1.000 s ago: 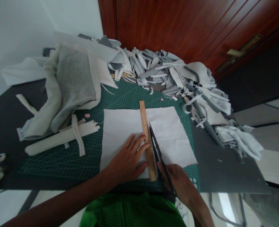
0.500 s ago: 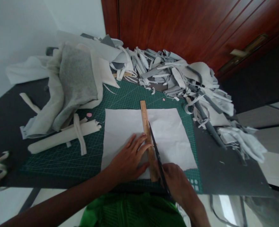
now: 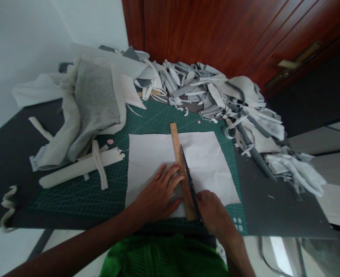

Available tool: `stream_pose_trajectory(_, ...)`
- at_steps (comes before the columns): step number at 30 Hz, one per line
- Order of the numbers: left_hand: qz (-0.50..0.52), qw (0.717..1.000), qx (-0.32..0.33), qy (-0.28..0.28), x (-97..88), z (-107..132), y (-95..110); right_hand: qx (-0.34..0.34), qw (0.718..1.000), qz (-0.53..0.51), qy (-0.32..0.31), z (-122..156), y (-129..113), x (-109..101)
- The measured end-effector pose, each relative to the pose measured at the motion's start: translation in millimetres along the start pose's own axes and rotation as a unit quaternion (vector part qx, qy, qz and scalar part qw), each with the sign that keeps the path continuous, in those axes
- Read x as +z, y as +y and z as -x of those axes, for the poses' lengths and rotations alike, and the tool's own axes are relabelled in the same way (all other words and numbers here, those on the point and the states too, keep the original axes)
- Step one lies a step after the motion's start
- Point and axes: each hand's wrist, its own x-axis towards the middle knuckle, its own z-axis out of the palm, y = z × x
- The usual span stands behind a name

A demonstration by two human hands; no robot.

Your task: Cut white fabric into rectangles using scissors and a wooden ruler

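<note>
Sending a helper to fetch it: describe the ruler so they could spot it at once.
Find the green cutting mat and the white sheet lying on it. A narrow wooden ruler runs up across that sheet, with the left hand against one side and black scissors along the other. It is the only rigid, straight wooden strip there.

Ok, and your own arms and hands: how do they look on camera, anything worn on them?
The left hand and right hand are bare, with no gloves or watch showing, and the forearms have no sleeves over them. Below them shows a green garment with a mesh-like texture.
</note>
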Motion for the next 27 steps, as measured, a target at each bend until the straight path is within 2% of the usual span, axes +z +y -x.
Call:
stream_pose_trajectory(3, 0.007, 1.000, -0.005, -0.006, -1.5, 0, 0, -0.030, 0.999, 0.035, -0.024, 1, 8, -1)
stream_pose_trajectory(6, 0.005, 1.000, -0.004, -0.011, -1.8, 0, 0, -0.051, 0.997, 0.056, -0.011, 3, 7, -6)
stream_pose_trajectory(9, 0.004, 1.000, -0.007, -0.010, -1.4, 0, 0, -0.017, 0.997, -0.067, -0.032, 3, 1, -13)
stream_pose_trajectory(12, 0.005, 1.000, -0.009, -0.008, -1.2, 0, 0, 0.038, 0.975, -0.214, -0.054, 0, -6, -18)
stream_pose_trajectory(17, -0.008, 1.000, -0.008, -0.007, -1.7, 0, 0, 0.061, 0.954, -0.288, -0.063, -6, -9, -23)
stream_pose_trajectory(27, -0.017, 1.000, -0.008, -0.019, -0.5, 1, 0, 0.032, 0.977, -0.202, -0.055, -21, -22, -38)
